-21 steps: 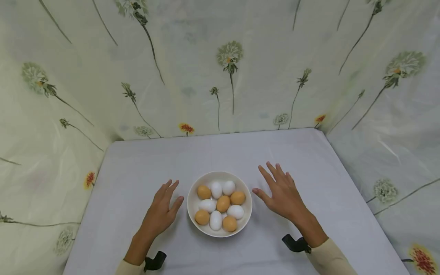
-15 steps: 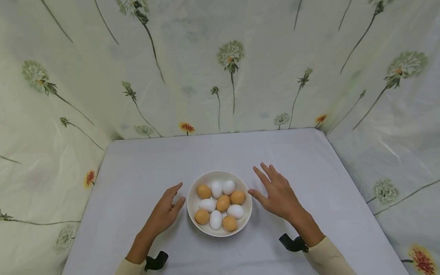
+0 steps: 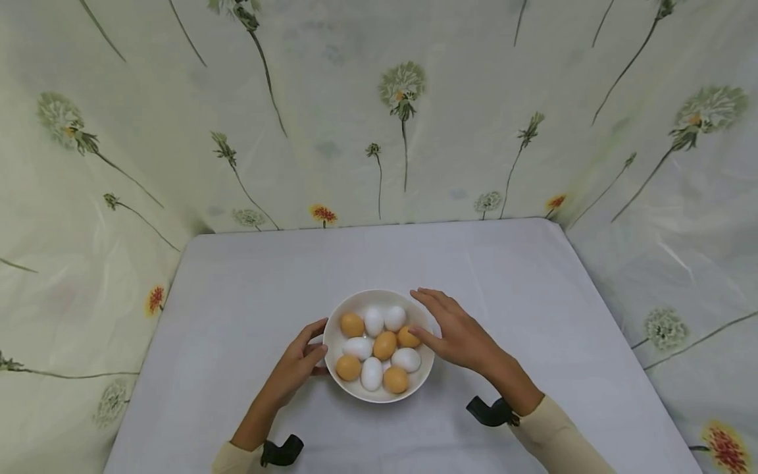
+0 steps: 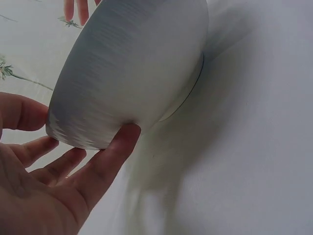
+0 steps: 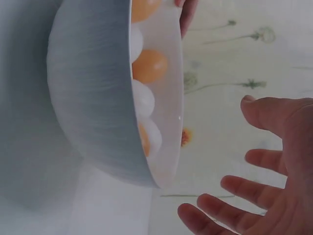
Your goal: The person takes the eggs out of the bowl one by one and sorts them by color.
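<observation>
A round white bowl (image 3: 379,397) stands on the table, with white eggs (image 3: 372,374) and brown eggs (image 3: 395,380) inside. My left hand (image 3: 296,365) grips the bowl at its left side; the left wrist view shows its fingers (image 4: 128,137) spread along the rim and outer wall. Over the right rim hovers my right hand (image 3: 468,339), its fingers spread, hiding part of a brown egg in the head view. From the right wrist, a gap separates this hand (image 5: 274,186) from the bowl (image 5: 98,98), and it holds nothing.
A white cloth (image 3: 266,276) covers the table. Curtains with a dandelion print (image 3: 331,118) hang behind it and at both sides. A black curved piece is worn at the left wrist (image 3: 283,451) and another at the right wrist (image 3: 491,411).
My left hand has moved right and now touches the bowl. The right hand has come left, from beside the bowl to above its right rim. The eggs keep their arrangement.
</observation>
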Demonstrator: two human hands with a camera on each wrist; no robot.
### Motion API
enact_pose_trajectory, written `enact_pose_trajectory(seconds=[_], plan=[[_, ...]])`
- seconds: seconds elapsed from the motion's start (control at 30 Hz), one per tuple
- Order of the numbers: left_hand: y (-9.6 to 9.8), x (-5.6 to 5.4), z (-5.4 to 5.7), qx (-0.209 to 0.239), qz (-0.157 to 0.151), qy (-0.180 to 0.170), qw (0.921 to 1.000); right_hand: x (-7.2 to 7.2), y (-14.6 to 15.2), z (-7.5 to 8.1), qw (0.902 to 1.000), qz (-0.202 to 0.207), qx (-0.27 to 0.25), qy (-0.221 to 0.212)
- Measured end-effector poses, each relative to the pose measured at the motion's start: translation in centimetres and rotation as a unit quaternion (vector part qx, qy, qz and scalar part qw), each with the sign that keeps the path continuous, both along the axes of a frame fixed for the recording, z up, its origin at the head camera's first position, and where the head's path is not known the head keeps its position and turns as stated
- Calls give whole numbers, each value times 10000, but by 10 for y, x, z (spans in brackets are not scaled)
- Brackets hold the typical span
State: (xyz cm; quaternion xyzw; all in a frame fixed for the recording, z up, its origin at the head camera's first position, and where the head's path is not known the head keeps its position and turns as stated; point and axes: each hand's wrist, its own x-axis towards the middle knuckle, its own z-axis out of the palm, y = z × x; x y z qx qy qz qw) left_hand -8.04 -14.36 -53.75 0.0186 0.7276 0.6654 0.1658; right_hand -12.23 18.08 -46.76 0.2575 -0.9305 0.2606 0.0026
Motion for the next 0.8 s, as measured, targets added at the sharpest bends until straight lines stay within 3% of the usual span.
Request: enact_pose_trajectory(seconds=[0.2,0.8], plan=[[2,2,-1,258,139,-152,9995,-2,-11,1,9985,345,-215,-365],[2,-1,-4,236,319,-192,9990,-9,-44,-7,9885,1237,-498,-721]])
